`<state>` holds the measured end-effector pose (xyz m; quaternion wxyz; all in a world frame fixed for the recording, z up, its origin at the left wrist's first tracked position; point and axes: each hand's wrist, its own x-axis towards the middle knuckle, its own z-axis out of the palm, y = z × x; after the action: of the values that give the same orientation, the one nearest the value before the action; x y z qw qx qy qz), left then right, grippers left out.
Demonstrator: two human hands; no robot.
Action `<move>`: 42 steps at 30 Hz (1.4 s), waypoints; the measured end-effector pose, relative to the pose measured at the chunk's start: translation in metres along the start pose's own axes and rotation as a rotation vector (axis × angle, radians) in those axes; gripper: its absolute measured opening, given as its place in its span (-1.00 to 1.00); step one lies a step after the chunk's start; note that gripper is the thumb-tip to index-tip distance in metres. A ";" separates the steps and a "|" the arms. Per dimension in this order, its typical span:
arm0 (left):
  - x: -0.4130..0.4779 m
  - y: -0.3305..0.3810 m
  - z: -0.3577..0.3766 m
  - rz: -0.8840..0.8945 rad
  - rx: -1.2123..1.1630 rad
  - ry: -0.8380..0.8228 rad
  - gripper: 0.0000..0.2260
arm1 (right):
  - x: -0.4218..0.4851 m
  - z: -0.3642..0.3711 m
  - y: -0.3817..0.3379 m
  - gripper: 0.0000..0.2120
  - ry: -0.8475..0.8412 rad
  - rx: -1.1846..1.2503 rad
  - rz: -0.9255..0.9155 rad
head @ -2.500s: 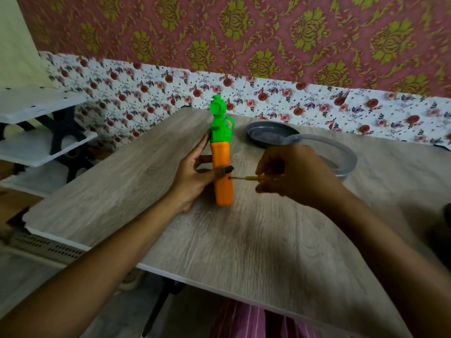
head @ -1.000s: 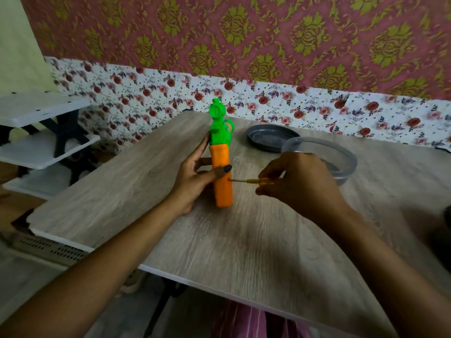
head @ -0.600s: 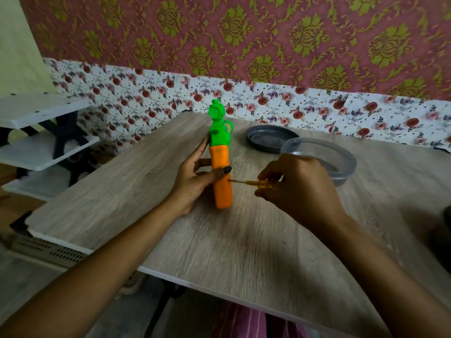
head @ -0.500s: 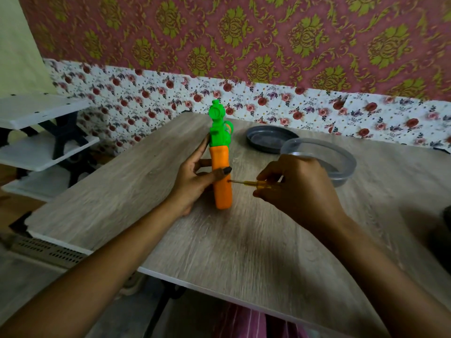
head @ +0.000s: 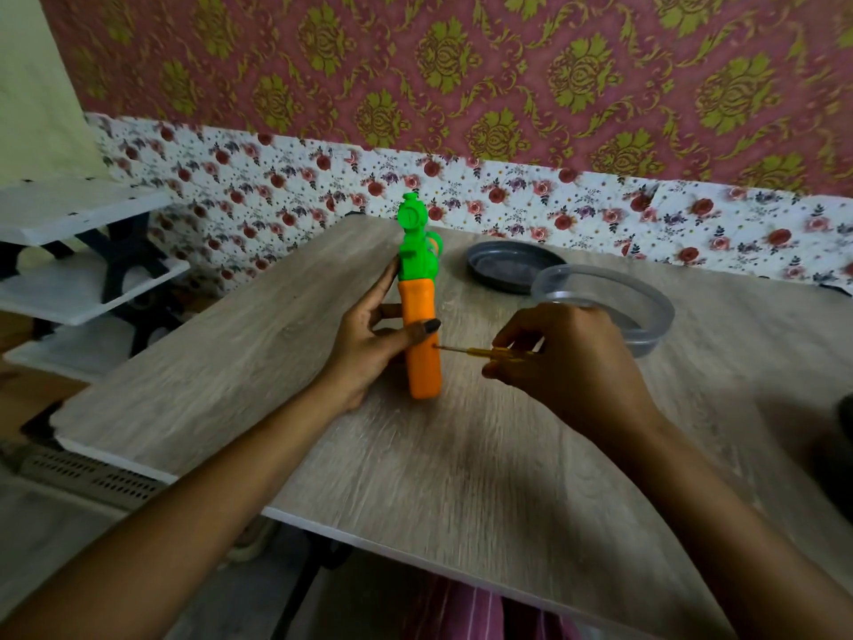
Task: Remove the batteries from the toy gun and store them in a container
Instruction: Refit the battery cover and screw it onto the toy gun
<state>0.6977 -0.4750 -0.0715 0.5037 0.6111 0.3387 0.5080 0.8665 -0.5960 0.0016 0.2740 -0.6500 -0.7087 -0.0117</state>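
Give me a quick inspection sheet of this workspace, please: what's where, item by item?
Surface: wood-grain table with a white edge.
Job's things: green and orange toy gun stood upright on the table; small yellow-handled screwdriver, tip against the orange grip; clear container behind the right hand.
Clutter: dark round lid beside the container.
Grippers: left hand grips the toy gun; right hand pinches the screwdriver.
Cables: nothing seen.
Surroundings: floral wallpaper behind the table; white shelves at left.
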 end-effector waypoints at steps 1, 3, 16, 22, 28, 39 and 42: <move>0.001 -0.001 -0.001 -0.002 0.002 0.000 -0.13 | 0.000 0.000 0.000 -0.81 0.001 0.003 -0.003; 0.001 -0.002 -0.001 0.007 0.004 -0.008 -0.10 | 0.000 0.001 -0.001 -0.81 0.001 -0.002 -0.012; 0.000 -0.001 0.001 0.029 0.000 -0.002 -0.04 | 0.015 -0.008 -0.004 -0.77 -0.111 -0.054 -0.093; 0.001 -0.001 -0.001 0.031 -0.001 0.009 -0.08 | 0.018 -0.002 -0.001 -0.75 -0.227 0.015 -0.039; 0.000 0.000 -0.001 0.036 0.018 0.008 -0.12 | 0.018 0.001 0.003 -0.75 -0.193 0.118 -0.006; -0.002 0.000 0.000 0.034 0.019 0.013 -0.14 | 0.012 0.003 0.021 -0.84 -0.220 0.249 0.086; -0.002 0.001 -0.003 0.037 0.019 0.042 -0.12 | 0.007 0.006 0.040 -0.79 0.018 0.025 0.137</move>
<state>0.6942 -0.4762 -0.0711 0.4812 0.6114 0.3425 0.5267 0.9018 -0.5817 -0.0143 0.2887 -0.6932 -0.6603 0.0102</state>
